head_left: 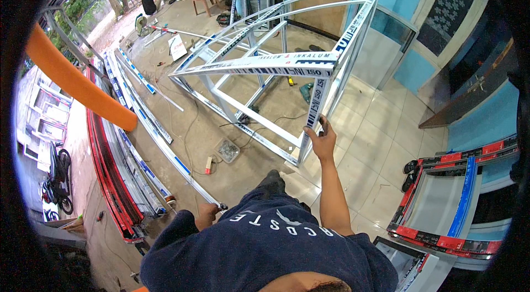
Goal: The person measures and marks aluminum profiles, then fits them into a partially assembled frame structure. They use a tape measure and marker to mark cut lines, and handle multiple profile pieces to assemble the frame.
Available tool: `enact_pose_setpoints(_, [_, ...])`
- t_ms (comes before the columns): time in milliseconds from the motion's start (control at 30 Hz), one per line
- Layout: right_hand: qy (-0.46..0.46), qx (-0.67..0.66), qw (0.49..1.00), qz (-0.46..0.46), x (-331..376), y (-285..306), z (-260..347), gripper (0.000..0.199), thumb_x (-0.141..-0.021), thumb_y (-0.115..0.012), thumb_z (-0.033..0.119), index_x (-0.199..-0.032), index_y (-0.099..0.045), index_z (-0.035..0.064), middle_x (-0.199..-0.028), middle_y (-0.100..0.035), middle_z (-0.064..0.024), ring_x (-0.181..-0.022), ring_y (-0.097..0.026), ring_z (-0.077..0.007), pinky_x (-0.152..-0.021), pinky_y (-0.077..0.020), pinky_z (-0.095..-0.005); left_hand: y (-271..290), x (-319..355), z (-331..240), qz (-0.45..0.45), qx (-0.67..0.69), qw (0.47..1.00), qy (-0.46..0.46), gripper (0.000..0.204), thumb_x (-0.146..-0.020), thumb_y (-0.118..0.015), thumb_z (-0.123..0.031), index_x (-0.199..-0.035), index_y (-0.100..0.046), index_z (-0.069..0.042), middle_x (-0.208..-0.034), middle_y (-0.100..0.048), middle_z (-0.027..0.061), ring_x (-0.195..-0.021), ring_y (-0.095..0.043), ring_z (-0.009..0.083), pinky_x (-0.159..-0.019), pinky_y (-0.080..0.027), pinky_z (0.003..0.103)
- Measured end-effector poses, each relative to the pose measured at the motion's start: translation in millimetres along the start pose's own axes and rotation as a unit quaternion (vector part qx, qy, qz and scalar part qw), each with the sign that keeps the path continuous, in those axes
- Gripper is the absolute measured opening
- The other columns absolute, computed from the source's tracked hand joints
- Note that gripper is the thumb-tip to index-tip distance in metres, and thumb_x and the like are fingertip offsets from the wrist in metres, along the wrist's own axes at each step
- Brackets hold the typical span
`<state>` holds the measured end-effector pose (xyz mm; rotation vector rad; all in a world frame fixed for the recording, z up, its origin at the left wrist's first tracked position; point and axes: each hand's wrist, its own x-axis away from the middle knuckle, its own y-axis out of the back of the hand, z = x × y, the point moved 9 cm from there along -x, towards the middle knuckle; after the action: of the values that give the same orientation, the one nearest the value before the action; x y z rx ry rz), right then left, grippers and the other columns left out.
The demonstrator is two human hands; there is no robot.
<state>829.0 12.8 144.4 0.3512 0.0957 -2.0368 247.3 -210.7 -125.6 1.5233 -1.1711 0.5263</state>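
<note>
While a large, box-like frame of white metal bars [265,64] stands on the brown floor [259,160] ahead of the person, the bare right hand [324,140] pinches its near upright between thumb and fingers. Low beside the dark blue shirt [265,253], the bare left hand [206,216] curls near the end of a long, pale metal strip [183,165]; whether it grips anything is unclear. A clear, square plastic tub [238,154] sits near the frame's base, and long red profiles [110,181] lie farther left.
</note>
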Motion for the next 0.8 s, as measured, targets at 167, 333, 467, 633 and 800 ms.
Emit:
enact_pose_setpoints(167, [-0.040, -0.029, 0.998, 0.028, -5.6, -0.6, -2.8, 0.066, -0.075, -0.090, 0.010, -0.134, -0.063, -0.0011, -0.117, -0.073, -0.0095, -0.064, -0.050, -0.0024, -0.055, -0.0401, -0.0208, -26.4, -24.6, -81.7, -0.072, -0.302, 0.926, -0.214, 0.020, -0.089, -0.066, -0.020, -0.087, -0.074, -0.002, -0.079, -0.074, 0.0139, -0.070, -0.072, 0.0273, -0.059, -0.051, 0.040])
enact_pose_setpoints(333, [-0.052, 0.013, 0.994, 0.099, -11.9, 5.5, -0.7, 0.063, -0.078, -0.089, 0.012, -0.135, -0.063, 0.0026, -0.121, -0.072, -0.0031, -0.058, -0.036, -0.0007, -0.052, -0.0333, -0.0201, -83.5, 17.7, -204.5, -0.047, -0.024, 0.961, -0.271, 0.035, -0.087, -0.072, -0.027, -0.100, -0.076, 0.004, -0.098, -0.075, 0.0225, -0.096, -0.072, 0.0333, -0.088, -0.055, 0.041])
enact_pose_setpoints(467, [-0.083, -0.002, 0.985, 0.150, -12.4, 13.9, -11.4, 0.060, -0.081, -0.087, 0.014, -0.136, -0.064, 0.0053, -0.107, -0.072, 0.0003, -0.055, -0.032, -0.0020, -0.049, -0.0305, -0.0222, -155.2, 160.4, -360.7, 0.131, 0.081, 0.840, -0.521, 0.085, -0.078, -0.088, -0.038, -0.141, -0.049, 0.004, -0.135, -0.059, 0.0224, -0.123, -0.060, 0.0316, -0.104, -0.048, 0.045])
enact_pose_setpoints(633, [-0.083, 0.082, 0.979, 0.166, -15.5, 60.4, -44.0, 0.048, -0.084, -0.086, 0.016, -0.128, -0.070, 0.0061, -0.102, -0.075, 0.0003, -0.053, -0.031, -0.0029, -0.049, -0.0316, -0.0225, -208.9, 312.4, -458.8, 0.074, 0.060, 0.709, -0.699, 0.089, -0.069, -0.095, -0.034, -0.136, -0.051, 0.003, -0.126, -0.063, 0.0187, -0.115, -0.063, 0.0270, -0.097, -0.051, 0.043])
enact_pose_setpoints(800, [-0.104, 0.119, 0.972, 0.173, -15.3, 181.4, -104.1, 0.041, -0.085, -0.084, 0.018, -0.120, -0.072, 0.0017, -0.107, -0.076, -0.0055, -0.055, -0.038, -0.0049, -0.054, -0.0381, -0.0251, -266.1, 304.1, -450.6, -0.028, 0.306, 0.831, -0.463, 0.072, -0.072, -0.093, -0.029, -0.124, -0.056, 0.006, -0.108, -0.069, 0.0142, -0.095, -0.067, 0.0238, -0.084, -0.054, 0.037])
